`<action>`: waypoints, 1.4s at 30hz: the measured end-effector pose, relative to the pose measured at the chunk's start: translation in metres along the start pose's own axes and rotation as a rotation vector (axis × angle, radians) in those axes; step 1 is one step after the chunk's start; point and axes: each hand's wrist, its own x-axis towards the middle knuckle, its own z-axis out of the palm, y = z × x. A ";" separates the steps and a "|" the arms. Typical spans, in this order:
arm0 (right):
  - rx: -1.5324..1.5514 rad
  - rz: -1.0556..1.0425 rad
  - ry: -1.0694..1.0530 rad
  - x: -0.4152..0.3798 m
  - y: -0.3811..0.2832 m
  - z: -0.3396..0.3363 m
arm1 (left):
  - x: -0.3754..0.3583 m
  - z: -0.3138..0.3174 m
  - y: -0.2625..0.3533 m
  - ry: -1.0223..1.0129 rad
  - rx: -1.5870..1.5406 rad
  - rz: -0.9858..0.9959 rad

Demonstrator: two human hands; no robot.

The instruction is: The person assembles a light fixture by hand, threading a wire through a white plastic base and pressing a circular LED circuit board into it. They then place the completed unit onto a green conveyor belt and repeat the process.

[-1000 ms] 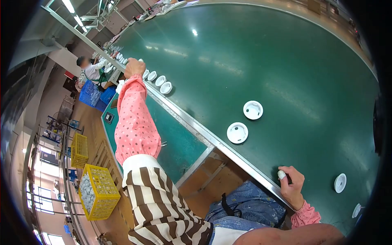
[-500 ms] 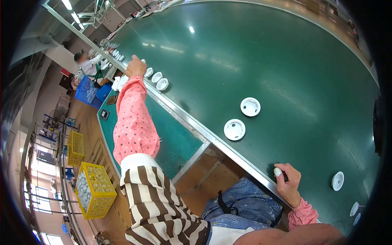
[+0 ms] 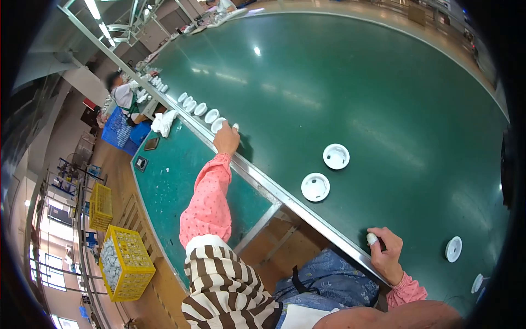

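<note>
My left hand is over the table's near edge, fingers curled, beside the nearest white round dish of a row. It covers part of that dish; whether it touches it, or what is inside the fingers, is hidden. A white cover sits on a digit. Further along the row are another white dish and several more. My right hand is low at the table's edge, its fingers curled in, a white cover on the thumb, and nothing visible in it. Two white dishes lie between the hands.
The green table has a metal edge. At right lies a white dish, with others near the border. A lower green surface holds a white cloth. Yellow crates stand on the floor. A co-worker sits at far left.
My left hand has moved back from the far end of the dish row to its near end, uncovering several far dishes. My right hand stays in place. The view has tilted up slightly.
</note>
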 end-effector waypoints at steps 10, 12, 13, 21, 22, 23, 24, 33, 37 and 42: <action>0.001 -0.008 -0.009 0.000 0.002 0.002 | -0.023 0.031 -0.008 0.118 -0.118 0.020; 0.002 0.004 -0.005 0.001 0.001 0.002 | -0.027 0.032 -0.006 0.139 -0.116 0.085; -0.001 0.011 -0.005 0.002 -0.002 0.002 | -0.026 0.031 -0.007 0.127 -0.116 0.076; 0.000 0.014 -0.004 0.000 0.000 0.001 | -0.028 0.029 -0.005 0.111 -0.126 0.078; 0.002 0.012 0.000 0.000 0.000 0.002 | -0.028 0.032 -0.007 0.129 -0.132 0.083; 0.005 0.008 0.005 0.001 0.000 0.003 | -0.027 0.034 -0.009 0.149 -0.138 0.090; 0.001 0.006 0.001 0.001 0.000 0.003 | -0.026 0.037 -0.011 0.170 -0.145 0.096; -0.006 0.016 -0.006 0.002 0.001 0.003 | -0.027 0.035 -0.009 0.161 -0.149 0.077; -0.006 0.023 -0.012 0.001 0.002 0.001 | -0.029 0.033 -0.007 0.156 -0.156 0.097; 0.001 0.015 -0.008 0.001 0.001 0.001 | -0.029 0.033 -0.006 0.135 -0.137 0.089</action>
